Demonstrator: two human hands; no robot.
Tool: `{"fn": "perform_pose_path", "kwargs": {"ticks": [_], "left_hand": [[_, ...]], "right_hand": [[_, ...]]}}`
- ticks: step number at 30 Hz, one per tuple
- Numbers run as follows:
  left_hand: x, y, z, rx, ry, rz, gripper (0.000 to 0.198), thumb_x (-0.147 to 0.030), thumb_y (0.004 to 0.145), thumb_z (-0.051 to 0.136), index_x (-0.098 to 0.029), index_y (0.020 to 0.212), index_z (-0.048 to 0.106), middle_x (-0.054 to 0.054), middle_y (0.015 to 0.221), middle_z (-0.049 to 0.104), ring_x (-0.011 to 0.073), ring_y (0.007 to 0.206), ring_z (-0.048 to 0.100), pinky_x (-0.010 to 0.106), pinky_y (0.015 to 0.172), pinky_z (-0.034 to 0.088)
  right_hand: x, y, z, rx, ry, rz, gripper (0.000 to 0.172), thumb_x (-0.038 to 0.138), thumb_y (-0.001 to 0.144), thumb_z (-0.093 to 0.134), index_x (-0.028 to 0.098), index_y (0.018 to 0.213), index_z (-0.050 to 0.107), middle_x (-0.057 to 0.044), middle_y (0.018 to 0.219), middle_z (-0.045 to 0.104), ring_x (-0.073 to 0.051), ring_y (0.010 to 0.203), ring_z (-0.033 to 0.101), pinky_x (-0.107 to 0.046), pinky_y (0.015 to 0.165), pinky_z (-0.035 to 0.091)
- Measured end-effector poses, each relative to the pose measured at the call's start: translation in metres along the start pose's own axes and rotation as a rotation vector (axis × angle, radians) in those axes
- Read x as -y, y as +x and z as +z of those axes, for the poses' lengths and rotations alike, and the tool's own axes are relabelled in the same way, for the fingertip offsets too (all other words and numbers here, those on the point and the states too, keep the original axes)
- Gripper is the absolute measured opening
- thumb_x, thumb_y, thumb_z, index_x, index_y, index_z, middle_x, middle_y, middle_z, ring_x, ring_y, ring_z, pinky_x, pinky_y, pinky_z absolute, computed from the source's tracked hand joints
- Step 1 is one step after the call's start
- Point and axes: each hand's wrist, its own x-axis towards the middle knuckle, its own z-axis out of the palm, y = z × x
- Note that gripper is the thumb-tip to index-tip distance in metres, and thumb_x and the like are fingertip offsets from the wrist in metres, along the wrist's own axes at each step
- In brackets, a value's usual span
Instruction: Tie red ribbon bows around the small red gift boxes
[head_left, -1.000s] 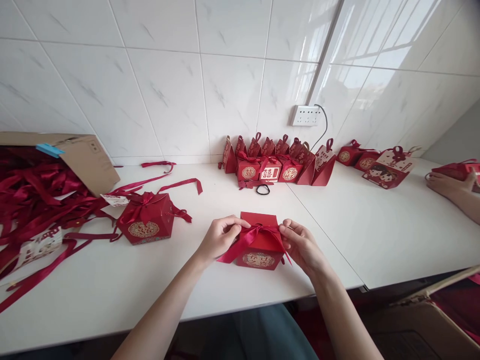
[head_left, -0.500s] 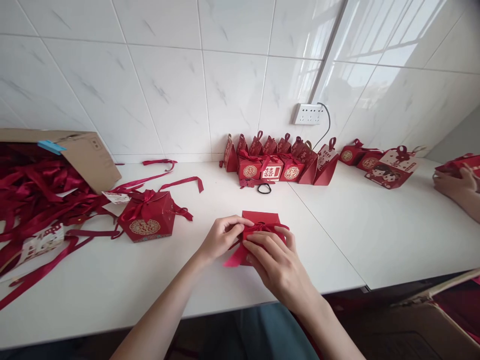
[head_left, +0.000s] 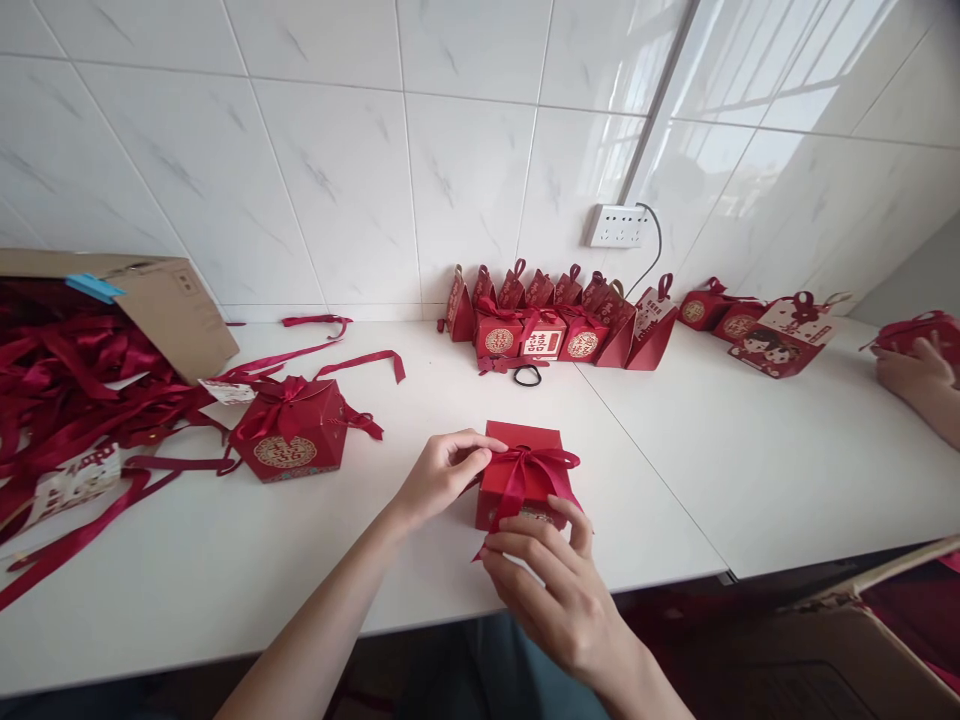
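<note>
A small red gift box [head_left: 525,470] stands on the white table [head_left: 675,450] in front of me, with a red ribbon [head_left: 536,462] tied over its top. My left hand [head_left: 442,475] pinches the ribbon's left loop at the box's upper left corner. My right hand [head_left: 551,585] is at the box's near side, fingers curled and pinching the ribbon's hanging tail. The box's front face is partly hidden behind my right hand.
A finished red box with a bow [head_left: 289,430] sits to the left, beside a heap of loose red ribbons [head_left: 67,390] spilling from a cardboard box [head_left: 161,310]. Several red boxes [head_left: 540,325] line the wall under a socket [head_left: 615,226]. Another person's hand [head_left: 911,370] holds a red box at right.
My right hand left the box's right side, passed over the top and came down to the near side, pulling the ribbon's tail towards me. My left hand stayed on the left loop.
</note>
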Motion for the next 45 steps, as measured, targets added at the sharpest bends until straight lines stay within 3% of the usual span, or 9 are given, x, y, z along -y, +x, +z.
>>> {"fn": "perform_pose_path", "kwargs": {"ticks": [5, 9, 11, 14, 19, 29, 34, 39, 45], "left_hand": [[-0.002, -0.001, 0.0, 0.026, -0.008, -0.003, 0.025, -0.032, 0.081, 0.052, -0.017, 0.092, 0.069, 0.002, 0.071, 0.063, 0.0121, 0.06, 0.052, 0.023, 0.054, 0.039], [-0.002, -0.002, -0.001, 0.054, -0.026, 0.007, 0.021, -0.031, 0.081, 0.055, -0.018, 0.089, 0.068, 0.001, 0.07, 0.061, 0.0113, 0.06, 0.051, 0.022, 0.055, 0.039], [-0.002, -0.002, -0.001, 0.053, -0.014, 0.016, 0.019, -0.03, 0.081, 0.055, -0.018, 0.089, 0.068, -0.001, 0.066, 0.058, 0.0105, 0.057, 0.048, 0.022, 0.054, 0.038], [-0.001, -0.002, -0.002, 0.052, -0.004, 0.028, 0.019, -0.03, 0.081, 0.055, -0.018, 0.089, 0.068, -0.002, 0.063, 0.056, 0.01, 0.055, 0.047, 0.023, 0.054, 0.038], [-0.002, -0.002, -0.002, 0.05, 0.006, 0.032, 0.024, -0.037, 0.079, 0.058, -0.018, 0.091, 0.068, 0.001, 0.071, 0.062, 0.0126, 0.062, 0.053, 0.024, 0.058, 0.041], [-0.001, -0.001, -0.001, 0.015, 0.121, 0.048, 0.027, -0.037, 0.075, 0.064, -0.017, 0.093, 0.069, 0.004, 0.083, 0.065, 0.0133, 0.067, 0.055, 0.024, 0.061, 0.042], [-0.001, -0.001, 0.0, 0.024, 0.074, 0.069, 0.029, -0.041, 0.078, 0.061, -0.017, 0.092, 0.068, 0.004, 0.084, 0.065, 0.0149, 0.071, 0.058, 0.024, 0.062, 0.043], [0.0, -0.001, 0.003, -0.029, 0.022, 0.072, 0.035, -0.047, 0.084, 0.05, -0.017, 0.085, 0.067, 0.0, 0.064, 0.056, 0.0098, 0.053, 0.044, 0.022, 0.05, 0.036], [0.001, 0.0, 0.004, -0.019, -0.094, 0.01, 0.026, -0.039, 0.078, 0.059, -0.018, 0.092, 0.063, -0.003, 0.066, 0.05, 0.0089, 0.055, 0.044, 0.021, 0.051, 0.036]], "right_hand": [[0.004, -0.001, -0.026, -0.061, 0.082, -0.008, 0.012, 0.013, 0.084, 0.053, 0.021, 0.091, 0.058, -0.002, 0.078, 0.069, -0.017, 0.078, 0.064, -0.041, 0.091, 0.04], [-0.016, 0.002, -0.046, -0.155, 0.082, 0.553, 0.022, 0.027, 0.092, 0.04, 0.021, 0.075, 0.052, -0.003, 0.064, 0.059, -0.016, 0.057, 0.055, -0.028, 0.052, 0.041], [-0.026, 0.003, -0.047, 0.006, 0.11, 0.859, 0.039, 0.042, 0.093, 0.036, 0.021, 0.063, 0.049, -0.001, 0.055, 0.052, -0.014, 0.047, 0.045, -0.025, 0.043, 0.033], [-0.032, 0.003, -0.041, 0.196, 0.244, 1.024, 0.051, 0.058, 0.087, 0.04, 0.019, 0.054, 0.048, 0.0, 0.05, 0.046, -0.012, 0.046, 0.04, -0.024, 0.043, 0.03], [-0.024, 0.003, -0.036, 0.178, 0.387, 1.065, 0.05, 0.06, 0.083, 0.044, 0.019, 0.055, 0.046, 0.001, 0.052, 0.043, -0.011, 0.047, 0.034, -0.023, 0.043, 0.028], [-0.016, -0.002, -0.036, 0.227, 0.506, 0.991, 0.044, 0.055, 0.086, 0.044, 0.02, 0.062, 0.055, -0.004, 0.067, 0.06, -0.018, 0.066, 0.055, -0.023, 0.052, 0.042], [-0.019, -0.003, -0.053, 0.31, 0.471, 0.98, 0.041, 0.054, 0.086, 0.046, 0.02, 0.071, 0.063, -0.004, 0.072, 0.064, -0.018, 0.07, 0.057, -0.024, 0.057, 0.041], [-0.043, 0.015, -0.063, 0.038, 0.319, 1.106, 0.054, 0.062, 0.086, 0.036, 0.019, 0.059, 0.054, 0.001, 0.05, 0.042, -0.013, 0.049, 0.04, -0.025, 0.047, 0.031], [-0.062, 0.044, -0.038, 0.11, 0.349, 1.157, 0.051, 0.062, 0.079, 0.046, 0.02, 0.05, 0.037, 0.004, 0.048, 0.031, -0.01, 0.046, 0.027, -0.025, 0.045, 0.021]]}}
